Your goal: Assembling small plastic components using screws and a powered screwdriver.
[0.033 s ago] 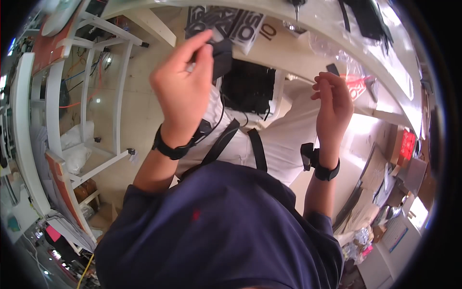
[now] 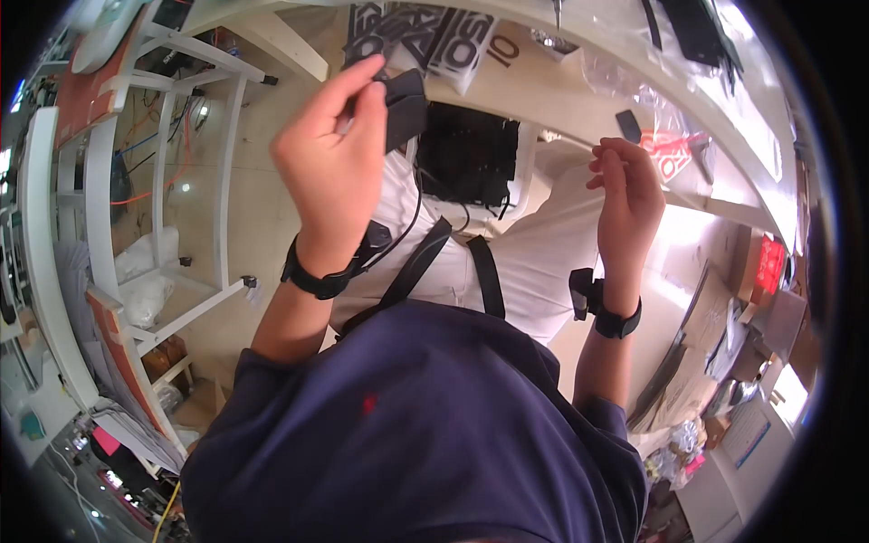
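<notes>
At upper centre-left my left hand (image 2: 333, 167) is raised, its thumb and fingers closed at the edge of a flat black rectangular piece (image 2: 406, 110). The piece hangs over the front of the table, and its far side blends into dark things behind. My right hand (image 2: 631, 192) is held up at the right with its fingers curled toward the thumb. Whatever lies between those fingertips is too small or hidden to make out. Just beyond it a small dark flat piece (image 2: 627, 124) lies on the table. Both wrists wear black bands with small black boxes.
Several grey printed bags (image 2: 462, 50) and a clear plastic bag (image 2: 665, 136) lie on the pale table (image 2: 543, 95). A black-lined bin (image 2: 467, 154) stands beyond my legs. White metal frames (image 2: 231, 181) are at left; cardboard boxes (image 2: 747, 262) and flattened cardboard (image 2: 692, 362) are at right.
My left hand has shifted slightly left with the black piece, which shows more plainly now. My right hand stays almost in place, its fingers still curled.
</notes>
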The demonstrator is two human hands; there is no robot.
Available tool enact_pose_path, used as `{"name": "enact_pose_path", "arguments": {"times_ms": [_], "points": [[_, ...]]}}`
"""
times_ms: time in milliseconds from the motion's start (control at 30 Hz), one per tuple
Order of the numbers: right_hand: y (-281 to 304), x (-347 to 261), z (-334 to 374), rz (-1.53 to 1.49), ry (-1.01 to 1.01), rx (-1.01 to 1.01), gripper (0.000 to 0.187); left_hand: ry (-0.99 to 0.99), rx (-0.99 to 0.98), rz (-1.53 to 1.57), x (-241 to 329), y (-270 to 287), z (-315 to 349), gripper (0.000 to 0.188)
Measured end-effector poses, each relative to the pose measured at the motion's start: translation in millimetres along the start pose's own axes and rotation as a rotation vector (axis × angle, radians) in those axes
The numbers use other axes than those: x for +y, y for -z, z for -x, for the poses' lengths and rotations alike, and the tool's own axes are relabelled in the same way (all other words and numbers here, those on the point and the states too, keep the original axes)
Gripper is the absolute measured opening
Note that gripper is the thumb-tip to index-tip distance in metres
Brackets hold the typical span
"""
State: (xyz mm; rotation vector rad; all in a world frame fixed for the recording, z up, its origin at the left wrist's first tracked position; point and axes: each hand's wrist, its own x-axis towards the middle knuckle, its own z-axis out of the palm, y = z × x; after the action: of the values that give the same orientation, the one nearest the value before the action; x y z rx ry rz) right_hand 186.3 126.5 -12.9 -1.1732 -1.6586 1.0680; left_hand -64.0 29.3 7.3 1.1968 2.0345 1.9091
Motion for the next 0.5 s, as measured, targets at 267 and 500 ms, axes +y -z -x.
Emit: {"name": "enact_pose_path", "arguments": {"times_ms": [267,500], "points": [[-5,39,-4,0.314,-0.104,-0.228,0.019,0.095,-0.067,-0.050,-26,5,10,0.020],[-41,76,-31,0.606,-0.059,-0.510,0.018,0.230,-0.082,-0.019,-37,3,-3,0.022]]}}
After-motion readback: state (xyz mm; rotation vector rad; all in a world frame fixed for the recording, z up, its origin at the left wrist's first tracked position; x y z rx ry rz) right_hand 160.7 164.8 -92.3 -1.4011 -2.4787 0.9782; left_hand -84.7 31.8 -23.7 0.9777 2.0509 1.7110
